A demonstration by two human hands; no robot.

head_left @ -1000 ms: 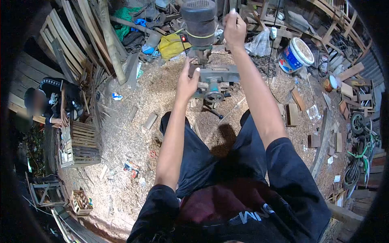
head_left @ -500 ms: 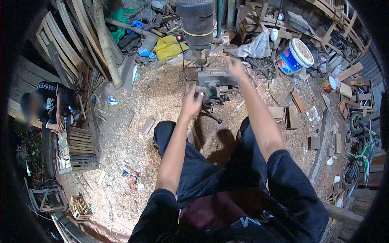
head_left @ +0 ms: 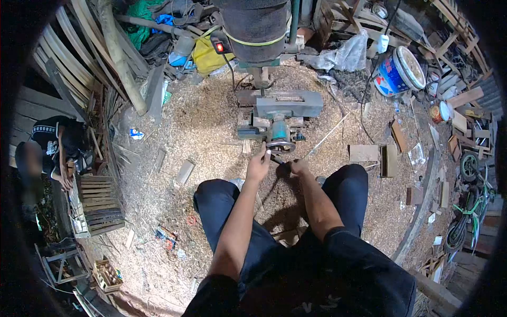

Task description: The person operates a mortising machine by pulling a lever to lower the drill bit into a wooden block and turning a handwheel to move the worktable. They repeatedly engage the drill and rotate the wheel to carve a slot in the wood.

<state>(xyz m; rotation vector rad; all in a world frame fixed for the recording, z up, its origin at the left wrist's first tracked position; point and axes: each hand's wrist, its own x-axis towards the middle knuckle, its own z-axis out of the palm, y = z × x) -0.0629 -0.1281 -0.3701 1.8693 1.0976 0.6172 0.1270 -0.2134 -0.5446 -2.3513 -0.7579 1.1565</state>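
Observation:
A drill press with a dark motor housing (head_left: 257,34) stands in front of me. Below its spindle, a grey rectangular block or piece (head_left: 289,104) lies across a vise-like fixture with a green body (head_left: 279,128) and a round handwheel (head_left: 281,146). My left hand (head_left: 257,165) is closed beside the handwheel, near a dark handle; its exact hold is hard to make out. Just to the right and lower, my right hand (head_left: 299,167) has its fingers closed at the end of the dark handle (head_left: 281,161).
Another person (head_left: 58,145) is at the left by a slatted wooden crate (head_left: 97,198). A blue-white bucket (head_left: 400,71) and wood pieces (head_left: 364,153) are at the right. Wood shavings (head_left: 200,121) cover the floor; a green motorbike (head_left: 467,203) stands far right.
My right hand has come down from beside the grey piece to the dark handle. My left hand has moved lower, below the handwheel. The camera view has shifted.

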